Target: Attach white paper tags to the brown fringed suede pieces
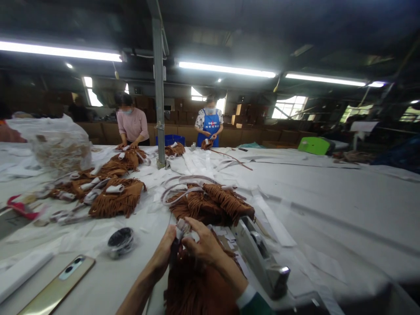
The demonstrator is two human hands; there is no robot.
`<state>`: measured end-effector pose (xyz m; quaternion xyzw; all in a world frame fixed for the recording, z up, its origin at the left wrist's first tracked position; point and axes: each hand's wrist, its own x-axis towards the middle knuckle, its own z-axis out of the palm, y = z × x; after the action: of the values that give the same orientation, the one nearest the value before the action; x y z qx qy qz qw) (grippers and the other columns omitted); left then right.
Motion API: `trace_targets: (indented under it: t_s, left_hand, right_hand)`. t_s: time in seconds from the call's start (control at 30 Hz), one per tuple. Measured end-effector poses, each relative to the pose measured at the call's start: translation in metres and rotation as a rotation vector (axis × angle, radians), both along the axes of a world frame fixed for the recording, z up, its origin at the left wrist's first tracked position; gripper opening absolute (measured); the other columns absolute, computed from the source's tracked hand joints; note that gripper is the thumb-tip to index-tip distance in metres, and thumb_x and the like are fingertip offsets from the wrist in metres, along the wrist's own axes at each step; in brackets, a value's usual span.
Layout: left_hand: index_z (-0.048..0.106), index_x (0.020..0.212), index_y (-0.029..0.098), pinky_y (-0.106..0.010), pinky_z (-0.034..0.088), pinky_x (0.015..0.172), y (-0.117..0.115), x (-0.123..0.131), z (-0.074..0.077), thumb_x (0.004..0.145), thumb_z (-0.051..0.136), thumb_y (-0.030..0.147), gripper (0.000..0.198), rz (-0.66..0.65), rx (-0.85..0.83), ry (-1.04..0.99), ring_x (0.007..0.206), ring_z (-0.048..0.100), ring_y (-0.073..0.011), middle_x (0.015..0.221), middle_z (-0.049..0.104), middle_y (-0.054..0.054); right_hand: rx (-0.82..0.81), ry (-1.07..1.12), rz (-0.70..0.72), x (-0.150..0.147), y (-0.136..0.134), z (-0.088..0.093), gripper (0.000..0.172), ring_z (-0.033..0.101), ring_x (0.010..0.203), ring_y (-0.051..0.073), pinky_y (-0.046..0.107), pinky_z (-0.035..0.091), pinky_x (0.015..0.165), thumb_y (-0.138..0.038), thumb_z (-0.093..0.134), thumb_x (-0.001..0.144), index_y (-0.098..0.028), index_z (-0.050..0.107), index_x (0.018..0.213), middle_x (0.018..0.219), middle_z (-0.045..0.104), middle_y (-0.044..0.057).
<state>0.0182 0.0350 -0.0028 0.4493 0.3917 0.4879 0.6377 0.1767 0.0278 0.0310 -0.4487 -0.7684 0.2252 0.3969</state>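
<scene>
Just in front of me lies a brown fringed suede bag (197,284), partly covered by my forearms. My left hand (166,247) is closed around a dark strap (173,253) above the bag. Close beside it, my right hand (203,240) pinches a whitish, partly clear wrapping (183,226) at the strap's upper end. The fingers hide much of what they grip. Beyond my hands, more brown fringed bags (213,203) lie in a pile with pale wrapped straps.
A grey tape dispenser (259,258) stands right of my hands. To the left are a small plastic-lined bowl (120,241), a phone (61,286) and more fringed bags (116,197). A metal post (159,96) rises from the table (328,192). Two people work across it.
</scene>
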Motion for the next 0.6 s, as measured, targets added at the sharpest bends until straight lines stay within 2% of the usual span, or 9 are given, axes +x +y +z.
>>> trace_targets:
  t_s: [0.1, 0.17, 0.27, 0.4, 0.53, 0.6]
  left_hand:
    - [0.048, 0.088, 0.02, -0.024, 0.045, 0.057, 0.002, -0.005, -0.002, 0.078, 0.051, 0.066, 0.047, -0.006, 0.024, 0.0, 0.061, 0.053, -0.0117, 0.075, 0.054, 0.003]
    - [0.046, 0.089, 0.021, -0.024, 0.044, 0.054, 0.002, -0.008, -0.005, 0.078, 0.048, 0.067, 0.047, -0.011, 0.02, 0.06, 0.058, 0.051, -0.0117, 0.074, 0.053, 0.004]
    - [0.046, 0.089, 0.021, -0.028, 0.046, 0.054, -0.002, -0.01, -0.013, 0.076, 0.046, 0.071, 0.052, 0.066, 0.059, 0.205, 0.06, 0.053, -0.0152, 0.074, 0.053, 0.003]
    - [0.048, 0.087, 0.02, -0.032, 0.046, 0.058, -0.013, -0.008, -0.02, 0.077, 0.041, 0.072, 0.054, 0.209, 0.098, 0.316, 0.062, 0.053, -0.0182, 0.07, 0.053, 0.002]
    - [0.047, 0.09, 0.02, -0.032, 0.046, 0.061, -0.023, -0.002, -0.021, 0.08, 0.038, 0.07, 0.052, 0.231, 0.151, 0.36, 0.061, 0.051, -0.0173, 0.069, 0.05, 0.003]
    - [0.045, 0.096, 0.02, -0.032, 0.046, 0.06, -0.022, -0.001, -0.021, 0.08, 0.037, 0.072, 0.055, 0.228, 0.125, 0.355, 0.06, 0.052, -0.0171, 0.071, 0.052, 0.002]
  right_hand:
    - [0.057, -0.117, -0.012, -0.014, -0.002, -0.017, 0.077, 0.04, 0.131, 0.026, 0.046, 0.036, 0.105, -0.023, 0.068, 0.073, -0.019, 0.033, 0.141, 0.139, 0.045, 0.014]
    - [0.095, -0.175, -0.06, -0.025, -0.005, -0.029, 0.081, 0.039, 0.131, 0.026, 0.046, 0.036, 0.104, -0.015, 0.065, 0.073, -0.018, 0.027, 0.144, 0.14, 0.044, 0.014]
    - [0.154, -0.217, -0.13, -0.036, -0.009, -0.042, 0.078, 0.04, 0.129, 0.026, 0.045, 0.034, 0.105, -0.007, 0.057, 0.072, -0.014, 0.026, 0.143, 0.139, 0.045, 0.016]
    - [0.23, -0.227, -0.14, -0.038, -0.013, -0.048, 0.074, 0.05, 0.119, 0.026, 0.045, 0.033, 0.104, -0.007, 0.051, 0.068, -0.01, 0.031, 0.139, 0.127, 0.055, 0.017]
    - [0.257, -0.216, -0.163, -0.04, -0.016, -0.047, 0.066, 0.059, 0.104, 0.025, 0.045, 0.034, 0.101, -0.007, 0.048, 0.069, -0.013, 0.036, 0.134, 0.111, 0.064, 0.014]
    - [0.24, -0.209, -0.159, -0.041, -0.018, -0.043, 0.064, 0.059, 0.105, 0.024, 0.044, 0.034, 0.101, -0.007, 0.048, 0.071, -0.015, 0.037, 0.133, 0.112, 0.064, 0.013]
